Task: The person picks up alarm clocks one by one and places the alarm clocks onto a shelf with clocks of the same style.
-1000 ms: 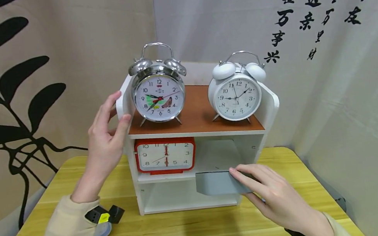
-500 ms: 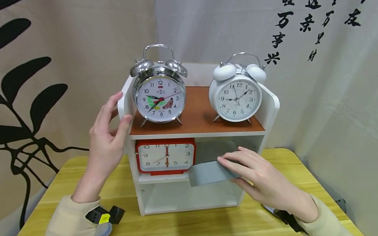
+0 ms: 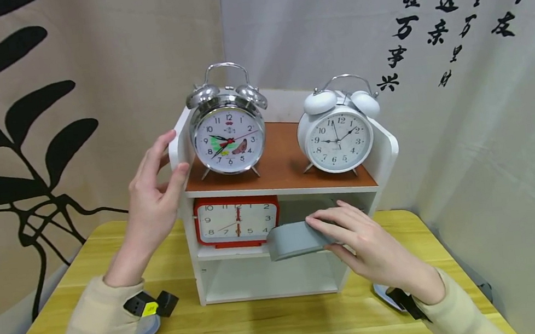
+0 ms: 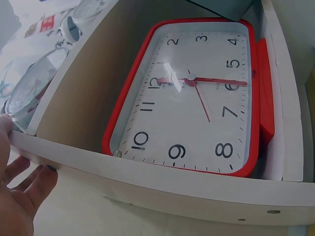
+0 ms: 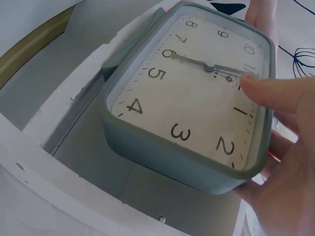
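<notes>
My right hand (image 3: 363,247) holds a grey-blue rectangular desk clock (image 3: 293,240) at the mouth of the shelf's middle compartment. In the right wrist view the thumb presses the dial of this clock (image 5: 182,93) and the fingers lie behind it. My left hand (image 3: 155,202) grips the left side panel of a small white shelf (image 3: 267,294), thumb at its front edge. Inside the middle compartment, at the left, stands a red rectangular clock (image 3: 237,220), seen sideways as a red-framed clock (image 4: 187,113) in the left wrist view. The grey clock overlaps its lower right corner in the head view.
On the brown top board (image 3: 280,149) stand a silver twin-bell alarm clock (image 3: 229,138) at left and a white twin-bell alarm clock (image 3: 339,139) at right. Under the middle board is a lower compartment (image 3: 270,277). The shelf stands on a yellow wooden table (image 3: 276,331).
My right hand has raised the grey clock from in front of the lower compartment to the middle one, shifting it slightly left and tilting it. My left hand stays at the side panel.
</notes>
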Tool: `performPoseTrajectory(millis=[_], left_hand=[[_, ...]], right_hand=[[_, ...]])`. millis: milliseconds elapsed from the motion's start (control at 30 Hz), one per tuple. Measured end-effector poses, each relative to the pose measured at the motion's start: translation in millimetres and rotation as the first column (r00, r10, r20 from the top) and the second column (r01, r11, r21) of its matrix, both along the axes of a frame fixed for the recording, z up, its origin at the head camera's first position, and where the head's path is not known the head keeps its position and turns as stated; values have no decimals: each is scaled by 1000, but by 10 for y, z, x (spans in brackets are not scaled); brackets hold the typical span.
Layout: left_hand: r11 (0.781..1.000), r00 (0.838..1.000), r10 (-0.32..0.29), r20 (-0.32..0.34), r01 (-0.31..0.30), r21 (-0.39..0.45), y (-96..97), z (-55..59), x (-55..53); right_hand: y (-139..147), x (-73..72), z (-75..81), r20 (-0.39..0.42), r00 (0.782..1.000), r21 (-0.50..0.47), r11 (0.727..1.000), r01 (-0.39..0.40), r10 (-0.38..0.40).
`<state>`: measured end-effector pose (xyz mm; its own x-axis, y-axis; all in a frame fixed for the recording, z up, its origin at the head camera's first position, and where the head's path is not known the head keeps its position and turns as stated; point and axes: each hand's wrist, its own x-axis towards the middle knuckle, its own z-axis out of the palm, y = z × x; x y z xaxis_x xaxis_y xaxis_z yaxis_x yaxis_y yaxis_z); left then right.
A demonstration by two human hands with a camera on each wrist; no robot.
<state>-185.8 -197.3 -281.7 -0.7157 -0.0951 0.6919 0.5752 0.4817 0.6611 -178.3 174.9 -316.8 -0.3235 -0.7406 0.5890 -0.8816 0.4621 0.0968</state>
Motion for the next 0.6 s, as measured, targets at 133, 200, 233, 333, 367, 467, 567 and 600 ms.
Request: performPoseTrajectory(millis=[133, 200, 233, 333, 367, 467, 567, 600], left_hand=[[1000, 1000, -5, 0, 5, 3, 4, -3, -1], [1000, 1000, -6, -2, 6, 5, 5, -3, -1], [1000, 1000, -6, -3, 6, 7, 6, -2, -2], [1000, 1000, -10, -5, 10, 11, 8, 0, -3], [1000, 1000, -10, -6, 10, 11, 8, 0, -4], [1000, 1000, -12, -6, 12, 10, 9, 1, -4], [1000, 1000, -10, -6, 10, 6, 8, 3, -3], [1000, 1000, -8, -6, 8, 4, 8, 5, -3]], right_hand=[[18, -9, 17, -4, 1000, 14, 1000, 4, -4], [23, -13, 27, 2, 1000, 20, 1000, 5, -5], [24, -17, 28, 4, 1000, 24, 1000, 4, -4], [22, -33, 25, -3, 1000, 28, 1000, -6, 6], [19, -38, 20, -7, 1000, 30, 1000, -5, 5], [4, -51, -6, -40, 999, 27, 1000, 11, -10], [-26, -53, -47, -93, 995, 13, 999, 45, -44], [-38, -51, -66, -118, 991, 3, 998, 57, -56]])
